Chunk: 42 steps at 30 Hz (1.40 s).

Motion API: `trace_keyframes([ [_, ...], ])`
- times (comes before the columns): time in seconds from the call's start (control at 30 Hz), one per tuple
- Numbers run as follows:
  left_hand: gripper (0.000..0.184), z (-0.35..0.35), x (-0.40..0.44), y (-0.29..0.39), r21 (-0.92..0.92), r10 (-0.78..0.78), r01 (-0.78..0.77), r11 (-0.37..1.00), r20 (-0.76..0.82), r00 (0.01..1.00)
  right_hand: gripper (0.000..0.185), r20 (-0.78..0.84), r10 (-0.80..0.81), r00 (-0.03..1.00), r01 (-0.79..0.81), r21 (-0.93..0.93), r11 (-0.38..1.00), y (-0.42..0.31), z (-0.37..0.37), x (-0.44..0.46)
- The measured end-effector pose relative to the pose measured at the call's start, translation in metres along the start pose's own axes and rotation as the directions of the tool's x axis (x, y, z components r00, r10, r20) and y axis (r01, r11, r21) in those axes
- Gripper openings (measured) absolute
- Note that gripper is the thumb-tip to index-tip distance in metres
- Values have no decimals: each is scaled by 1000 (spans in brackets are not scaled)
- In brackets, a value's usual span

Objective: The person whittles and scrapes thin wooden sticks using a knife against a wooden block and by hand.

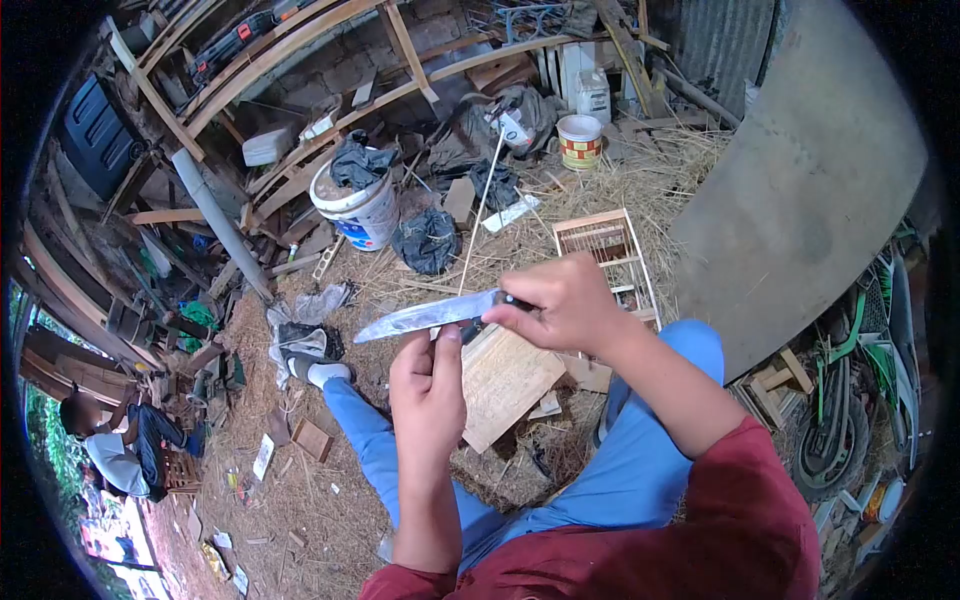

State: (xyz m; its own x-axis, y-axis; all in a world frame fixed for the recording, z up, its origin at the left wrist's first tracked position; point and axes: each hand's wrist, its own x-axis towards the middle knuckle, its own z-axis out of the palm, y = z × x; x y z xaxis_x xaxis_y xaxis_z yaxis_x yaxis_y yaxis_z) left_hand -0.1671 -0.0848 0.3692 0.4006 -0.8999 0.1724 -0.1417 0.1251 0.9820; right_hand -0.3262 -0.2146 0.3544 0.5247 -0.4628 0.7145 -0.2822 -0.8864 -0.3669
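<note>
My right hand (560, 305) is closed around the dark handle of a knife (425, 318). Its broad, shiny blade points to the left, held roughly level in front of me. Just below the blade is my left hand (428, 385), its thumb and fingers pinched together at the lower edge. What the left fingers hold, if anything, is too small to make out. Beneath both hands lies a pale wooden board (515, 385) between my legs.
A slatted wooden frame (590, 222) stands beyond the board. Farther off are a large white bucket (365, 215), a small paint bucket (580, 145) and black plastic bags (427, 242). A sheet panel (790, 190) leans at right, near a green motorbike (840, 410). Another person (120, 450) sits far left.
</note>
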Motion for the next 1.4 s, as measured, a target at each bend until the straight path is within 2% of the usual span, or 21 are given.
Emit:
trace_keyframes([
  [0.03, 20, 0, -2, 1, -9, -27, 27, 1000, -6, 1000, 45, -1, -25, 1000, 25, -30, 999, 3, -2, 1],
  [0.2, 19, -5, -5, 3, 7, -60, 60, 998, 15, 998, 44, -63, 119, 991, -119, 5, 993, 7, -2, 4],
  [0.27, 18, -6, -6, -2, 18, -67, 67, 998, 21, 998, 45, 2, -52, 999, 52, -21, 998, -1, 5, -2],
  [0.3, 17, -6, -5, -3, 25, -68, 68, 997, 24, 997, 45, -3, -51, 999, 51, -20, 999, 7, 5, 0],
  [0.37, 17, -10, -8, -3, 8, -33, 33, 999, 28, 999, 49, 14, 296, 955, -295, -69, 953, 31, 0, 3],
  [0.4, 17, -12, -10, -4, 6, -36, 36, 999, 27, 999, 53, -3, 413, 911, -413, -10, 911, 39, -4, 5],
  [0.43, 17, -14, -10, -5, 19, -60, 60, 998, 21, 998, 53, -4, 410, 912, -410, -15, 912, 47, -4, 6],
  [0.5, 17, -15, -9, -9, 28, -75, 75, 997, 21, 997, 54, -49, 584, 810, -517, 408, 752, 68, 10, 2],
  [0.53, 16, -16, -9, -13, 28, -82, 82, 996, 21, 996, 55, -13, 585, 811, -468, 586, 662, 69, 19, 5],
  [0.57, 15, -16, -9, -15, 27, -90, 90, 996, 21, 996, 55, -20, 586, 810, -467, 583, 665, 70, 23, 2],
  [0.63, 15, -15, -11, -17, 44, -109, 107, 993, 31, 994, 54, 251, 736, 628, -634, 715, 297, 39, 17, 6],
  [0.7, 15, -12, -14, -21, 62, -135, 132, 989, 42, 990, 52, 313, 725, 613, -640, 735, 223, 30, 14, 5],
  [0.77, 14, -9, -16, -27, 57, -104, 100, 993, 73, 992, 45, 353, 658, 665, -571, 809, 143, 22, 12, 6],
  [0.8, 14, -7, -17, -31, 55, -106, 102, 993, 80, 991, 33, 321, 658, 681, -553, 814, 176, 24, 15, 5],
  [0.93, 15, -3, -21, -40, 57, -119, 112, 992, 149, 982, 15, 282, 681, 676, -545, 813, 204, 21, 12, 7],
  [1.0, 16, -4, -21, -38, 23, -133, 131, 991, 194, 972, 14, 286, 680, 675, -538, 822, 188, 23, 13, 5],
  [1.07, 18, -3, -18, -28, 62, -249, 242, 968, 318, 915, 14, 292, 676, 676, -531, 830, 173, 23, 14, 4],
  [1.23, 21, 3, -7, -14, -38, -273, 298, 954, 306, 912, 16, 246, 659, 711, -520, 814, 257, 17, 10, 4],
  [1.3, 20, 5, -4, -11, -36, -315, 343, 939, 320, 894, 17, 273, 659, 701, -522, 826, 213, 15, 7, 5],
  [1.37, 20, 6, 1, -17, -51, -275, 302, 952, 292, 916, 18, 302, 654, 694, -524, 834, 171, 16, 5, 5],
  [1.4, 19, 6, 3, -19, -66, -237, 262, 963, 264, 935, 20, 272, 598, 754, -501, 826, 256, 17, 5, 4],
])
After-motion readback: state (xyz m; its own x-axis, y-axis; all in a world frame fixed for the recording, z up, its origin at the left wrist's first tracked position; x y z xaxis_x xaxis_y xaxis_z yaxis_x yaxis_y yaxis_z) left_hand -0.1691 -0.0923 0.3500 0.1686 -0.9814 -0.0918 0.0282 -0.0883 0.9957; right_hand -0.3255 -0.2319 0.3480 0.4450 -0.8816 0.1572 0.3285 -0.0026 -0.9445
